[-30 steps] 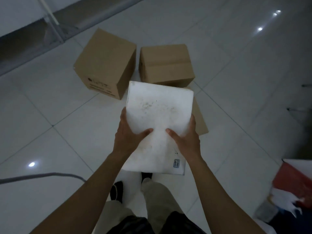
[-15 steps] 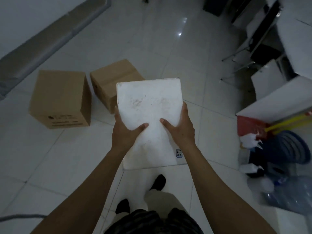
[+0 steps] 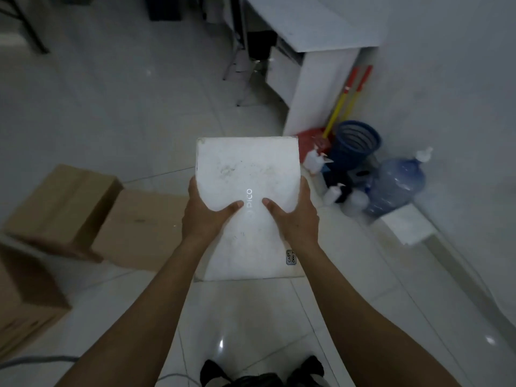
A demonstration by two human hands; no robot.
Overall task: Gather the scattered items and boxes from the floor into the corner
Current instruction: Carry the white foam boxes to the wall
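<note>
I carry a white box (image 3: pixel 248 169) with grey lettering and a small label at its near right corner, held in front of me above the floor. My left hand (image 3: pixel 203 216) grips its left side with the thumb on top. My right hand (image 3: pixel 296 216) grips its right side the same way. On the floor at the left lie a brown cardboard box (image 3: pixel 64 208), a flat piece of cardboard (image 3: pixel 142 230) and, at the frame's edge, another brown box (image 3: pixel 22 300).
In the corner at the right stand a blue basket (image 3: pixel 354 143), a large water bottle (image 3: pixel 396 185), small white bottles (image 3: pixel 335 191), a red bag (image 3: pixel 310 135) and yellow-and-red handles (image 3: pixel 346 99). A white desk (image 3: pixel 312 65) rises behind them. A grey cable (image 3: pixel 36 360) lies at the lower left.
The view has swung right: the brown boxes have slid to the left edge and the corner with basket and bottle has come into view. Both hands keep their grip on the white box.
</note>
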